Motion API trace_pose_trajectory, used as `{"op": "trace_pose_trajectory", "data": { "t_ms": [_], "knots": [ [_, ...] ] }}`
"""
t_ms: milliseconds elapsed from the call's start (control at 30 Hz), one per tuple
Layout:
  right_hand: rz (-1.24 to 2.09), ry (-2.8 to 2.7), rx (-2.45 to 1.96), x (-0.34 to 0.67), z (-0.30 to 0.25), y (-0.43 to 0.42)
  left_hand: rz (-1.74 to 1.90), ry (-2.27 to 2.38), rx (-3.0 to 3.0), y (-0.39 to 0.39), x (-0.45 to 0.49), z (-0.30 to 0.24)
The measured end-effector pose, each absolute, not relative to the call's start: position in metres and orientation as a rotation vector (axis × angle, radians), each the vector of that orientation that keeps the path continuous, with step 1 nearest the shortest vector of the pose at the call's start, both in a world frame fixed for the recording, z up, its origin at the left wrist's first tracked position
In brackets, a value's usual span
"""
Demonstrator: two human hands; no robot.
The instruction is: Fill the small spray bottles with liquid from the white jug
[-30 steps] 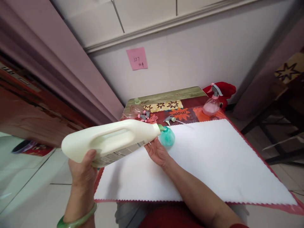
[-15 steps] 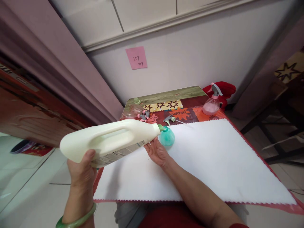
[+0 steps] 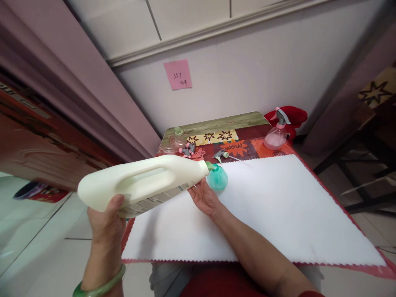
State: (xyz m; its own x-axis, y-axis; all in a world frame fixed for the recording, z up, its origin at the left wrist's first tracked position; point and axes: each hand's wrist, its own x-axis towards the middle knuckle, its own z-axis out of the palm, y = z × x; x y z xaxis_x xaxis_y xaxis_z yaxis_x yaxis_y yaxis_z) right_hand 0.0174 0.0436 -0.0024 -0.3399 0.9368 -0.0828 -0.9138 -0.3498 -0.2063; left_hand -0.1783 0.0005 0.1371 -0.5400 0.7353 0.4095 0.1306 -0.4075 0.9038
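My left hand [image 3: 107, 216] grips the bottom end of a large pale cream detergent bottle [image 3: 148, 175] with a built-in handle. The bottle is tipped nearly level, its green spout [image 3: 210, 166] at the mouth of a small round teal spray bottle [image 3: 218, 179] without its head. Below the bottle's neck is my right hand [image 3: 204, 198], supporting it from underneath; its fingertips are partly hidden. Behind the teal bottle lies a grey and pale green spray head [image 3: 220, 155] with a thin tube. A liquid stream cannot be clearly made out.
A clear spray bottle with pink contents [image 3: 275, 138] stands at the table's back right. Grey and pink spray heads [image 3: 187, 150] and a clear bottle with a green neck [image 3: 178, 131] lie back left. A white mat [image 3: 278, 214] covers the table's front.
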Motion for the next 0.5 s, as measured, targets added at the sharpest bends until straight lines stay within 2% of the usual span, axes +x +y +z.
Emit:
{"op": "trace_pose_trajectory", "data": {
  "t_ms": [500],
  "knots": [
    [1.924,-0.117,-0.228,0.018,0.0005,0.0433,1.998,1.424,1.183,0.0011,-0.1789,0.137]
  ]
}}
